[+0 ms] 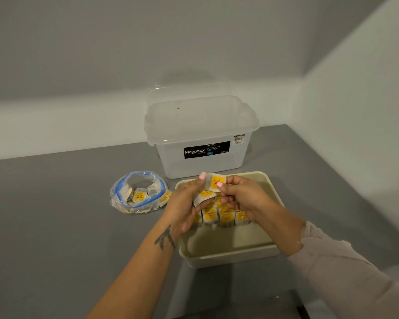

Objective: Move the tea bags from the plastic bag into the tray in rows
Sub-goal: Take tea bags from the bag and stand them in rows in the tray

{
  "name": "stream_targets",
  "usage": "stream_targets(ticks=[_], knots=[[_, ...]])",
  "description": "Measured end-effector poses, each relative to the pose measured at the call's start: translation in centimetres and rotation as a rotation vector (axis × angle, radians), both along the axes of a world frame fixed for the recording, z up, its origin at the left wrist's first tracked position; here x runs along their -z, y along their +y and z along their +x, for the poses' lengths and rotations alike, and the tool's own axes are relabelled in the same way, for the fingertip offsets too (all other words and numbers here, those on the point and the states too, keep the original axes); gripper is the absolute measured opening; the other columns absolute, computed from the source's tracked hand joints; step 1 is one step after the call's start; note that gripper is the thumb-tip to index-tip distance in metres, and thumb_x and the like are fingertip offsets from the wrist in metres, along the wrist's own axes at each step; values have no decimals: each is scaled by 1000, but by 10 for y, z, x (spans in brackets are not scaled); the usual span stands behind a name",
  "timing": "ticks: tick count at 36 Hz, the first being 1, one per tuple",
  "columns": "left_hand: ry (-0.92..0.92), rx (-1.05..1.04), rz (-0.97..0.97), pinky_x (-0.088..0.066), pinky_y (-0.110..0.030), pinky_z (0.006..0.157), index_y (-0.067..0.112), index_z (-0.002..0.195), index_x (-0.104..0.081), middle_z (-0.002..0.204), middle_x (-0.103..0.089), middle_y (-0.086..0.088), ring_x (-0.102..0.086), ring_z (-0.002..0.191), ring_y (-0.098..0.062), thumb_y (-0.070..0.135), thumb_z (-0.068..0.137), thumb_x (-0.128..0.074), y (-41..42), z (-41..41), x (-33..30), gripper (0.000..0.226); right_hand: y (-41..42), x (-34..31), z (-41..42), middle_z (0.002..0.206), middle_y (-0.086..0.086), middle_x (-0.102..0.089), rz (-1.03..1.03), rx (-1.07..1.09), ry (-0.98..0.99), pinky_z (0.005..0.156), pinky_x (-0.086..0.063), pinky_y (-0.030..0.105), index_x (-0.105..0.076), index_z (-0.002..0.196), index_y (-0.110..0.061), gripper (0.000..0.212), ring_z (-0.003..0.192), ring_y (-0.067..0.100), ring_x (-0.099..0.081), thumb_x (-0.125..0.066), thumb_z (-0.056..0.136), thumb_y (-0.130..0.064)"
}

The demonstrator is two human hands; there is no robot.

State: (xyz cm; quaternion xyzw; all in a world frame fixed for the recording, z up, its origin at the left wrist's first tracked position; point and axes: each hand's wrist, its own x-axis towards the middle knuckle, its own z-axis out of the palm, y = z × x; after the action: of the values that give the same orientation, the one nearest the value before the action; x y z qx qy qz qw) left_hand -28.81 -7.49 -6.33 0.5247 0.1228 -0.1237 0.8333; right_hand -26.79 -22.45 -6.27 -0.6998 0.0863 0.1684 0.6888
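A cream tray (230, 254) lies on the grey table in front of me. Several tea bags (226, 217) with yellow tags stand in rows across its middle. Above the tray, my left hand (184, 208) holds a small stack of tea bags, and its fingertip touches the top tea bag (215, 182). My right hand (244, 196) pinches that same top tea bag at its right edge. Left of the tray sits the clear plastic bag (138, 192) with a blue zip rim, open at the top, with several tea bags inside.
A clear Megabox storage box (200, 139) stands just behind the tray and bag, its lid propped behind it. White walls close the table at the back and right. Grey tabletop (55, 215) stretches to the left.
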Motion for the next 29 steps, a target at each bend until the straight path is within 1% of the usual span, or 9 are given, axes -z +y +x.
stream_targets(ticks=[3, 6, 10, 12, 15, 18, 23, 26, 29], knots=[[-17, 1, 91, -57, -25, 73, 8, 90, -68, 86, -74, -6, -69, 86, -18, 17, 84, -65, 0, 0, 2, 11, 0, 3, -1, 66, -2, -62, 45, 27, 14, 53, -44, 21, -61, 81, -17, 9, 53, 8, -57, -67, 88, -17], [-3, -40, 141, -59, -27, 66, 6, 91, -68, 84, -74, -8, -71, 78, -18, 17, 86, -64, 0, 2, 4, 13, 1, 5, -2, 67, -2, -63, 65, 37, 33, 54, -45, 22, -61, 85, -15, 7, 54, 8, -56, -67, 87, -17], [-30, -66, 216, -59, -25, 64, 4, 95, -67, 89, -73, -9, -71, 81, -18, 21, 89, -60, 0, 4, 6, 19, 2, 6, -4, 79, 1, -67, 91, 24, 58, 59, -48, 23, -63, 93, -13, 9, 62, 11, -62, -68, 87, -18], [-57, -65, 278, -58, -28, 69, 6, 95, -68, 92, -73, -10, -70, 86, -20, 24, 90, -59, 1, 5, 7, 21, 3, 6, -7, 81, 1, -69, 115, 19, 68, 58, -51, 21, -64, 95, -13, 8, 65, 12, -65, -66, 88, -17], [-74, -76, 360, -56, -43, 85, 9, 95, -70, 94, -73, -10, -70, 91, -26, 28, 90, -61, 2, 6, 8, 22, 4, 6, -9, 78, 1, -71, 122, 39, 74, 54, -51, 20, -64, 93, -13, 4, 62, 11, -67, -63, 90, -15], [-92, -77, 409, -55, -48, 86, 11, 93, -71, 91, -74, -8, -71, 88, -26, 28, 85, -66, 3, 6, 8, 19, 3, 6, -9, 79, 1, -71, 128, 46, 82, 56, -52, 20, -64, 95, -14, 5, 60, 9, -66, -62, 91, -14], [-57, -81, 370, -55, -46, 85, 11, 88, -71, 89, -74, -8, -71, 87, -25, 31, 82, -69, 3, 2, 8, 21, 2, 5, -8, 80, 1, -69, 125, 55, 94, 55, -50, 21, -64, 98, -14, 9, 58, 10, -64, -64, 90, -15], [-39, -130, 313, -57, -42, 79, 11, 90, -70, 90, -74, -9, -72, 84, -23, 34, 82, -67, 7, -1, 9, 25, 0, 4, -7, 73, 0, -65, 74, 60, 45, 48, -44, 19, -64, 97, -12, 8, 50, 8, -55, -65, 89, -12], [0, -225, 186, -56, -27, 58, 8, 90, -66, 82, -72, -7, -71, 68, -14, 31, 88, -61, 15, -2, 7, 24, -4, 2, -6, 70, -3, -61, -90, 35, -80, 43, -39, 15, -63, 89, -15, 6, 46, 5, -49, -65, 88, -10]])
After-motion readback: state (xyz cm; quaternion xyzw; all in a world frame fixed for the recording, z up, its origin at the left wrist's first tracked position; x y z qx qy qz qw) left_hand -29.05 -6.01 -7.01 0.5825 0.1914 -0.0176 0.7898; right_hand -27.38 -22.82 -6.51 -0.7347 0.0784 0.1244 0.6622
